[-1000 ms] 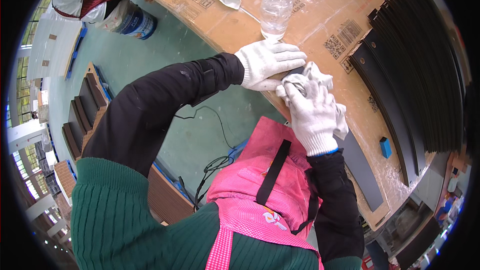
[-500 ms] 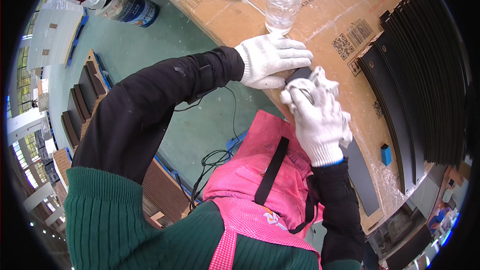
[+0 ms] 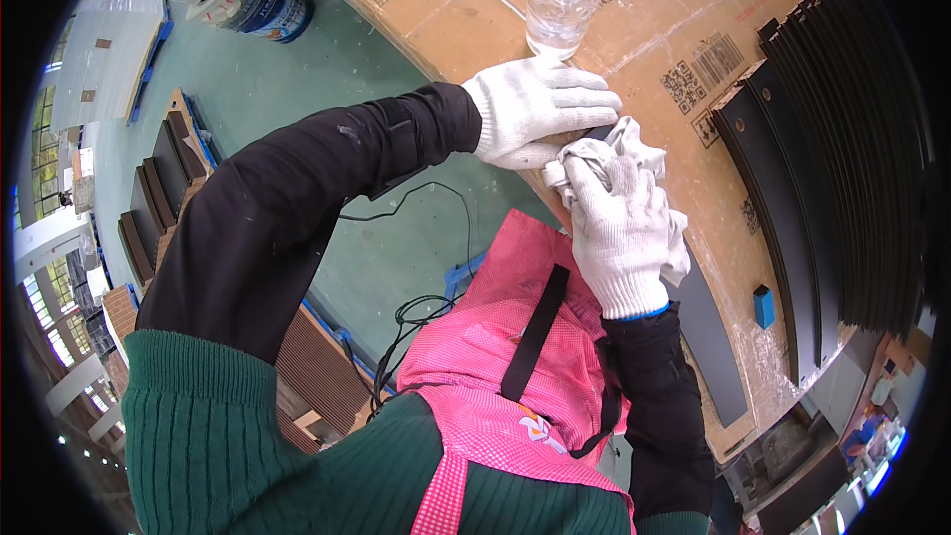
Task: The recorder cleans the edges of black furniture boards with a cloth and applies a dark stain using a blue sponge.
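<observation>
Cloth (image 3: pixel 637 144) shifted leftward, right hand (image 3: pixel 620 230) gripping it, left hand (image 3: pixel 540 111) fingers outstretched, printed cardboard (image 3: pixel 642 61)

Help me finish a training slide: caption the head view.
Gloved right hand holds a whitish cloth over a dark panel, left hand at its far end.

Behind the long flat dark-grey panel (image 3: pixel 715 349), a clear cylindrical plastic bottle (image 3: pixel 565 5) stands on the brown cardboard-covered counter (image 3: pixel 441 22).
</observation>
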The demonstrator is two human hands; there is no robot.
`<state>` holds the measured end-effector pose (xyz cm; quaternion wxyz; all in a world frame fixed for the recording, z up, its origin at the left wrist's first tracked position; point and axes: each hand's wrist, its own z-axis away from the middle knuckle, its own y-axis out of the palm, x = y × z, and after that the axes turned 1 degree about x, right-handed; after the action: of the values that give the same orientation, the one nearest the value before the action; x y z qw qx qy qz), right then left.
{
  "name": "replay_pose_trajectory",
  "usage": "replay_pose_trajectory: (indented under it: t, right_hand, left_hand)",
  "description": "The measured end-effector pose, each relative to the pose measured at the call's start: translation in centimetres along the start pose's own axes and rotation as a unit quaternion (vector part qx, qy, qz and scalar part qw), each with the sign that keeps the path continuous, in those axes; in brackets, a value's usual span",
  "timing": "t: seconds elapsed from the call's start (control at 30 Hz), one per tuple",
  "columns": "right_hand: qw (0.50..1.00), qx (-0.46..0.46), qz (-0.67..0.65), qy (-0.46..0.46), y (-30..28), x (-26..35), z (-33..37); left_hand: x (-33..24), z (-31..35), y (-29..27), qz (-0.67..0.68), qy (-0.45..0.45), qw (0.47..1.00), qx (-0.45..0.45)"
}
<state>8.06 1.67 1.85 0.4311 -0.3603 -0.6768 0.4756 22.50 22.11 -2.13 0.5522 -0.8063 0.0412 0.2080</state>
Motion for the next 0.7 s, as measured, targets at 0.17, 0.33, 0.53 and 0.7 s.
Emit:
replay_pose_trajectory:
  t: [0.17,0.33,0.53,0.7]
  right_hand:
    - [1.000,0.028,-0.014,-0.004,-0.4,-0.4,1.1]
    - [1.000,0.016,0.000,0.011,-0.4,0.0,0.1]
    - [0.998,0.040,-0.013,0.039,-1.2,-0.4,1.6]
    - [0.997,0.062,-0.006,0.033,-0.4,0.1,0.0]
  left_hand:
    - [-0.8,-0.3,-0.5,-0.034,0.009,0.998,-0.044]
    - [-0.2,-0.5,0.0,-0.040,0.026,0.998,-0.051]
    - [0.0,0.1,-0.2,0.003,-0.005,1.000,-0.001]
    - [-0.2,-0.4,0.3,-0.032,0.024,0.997,-0.065]
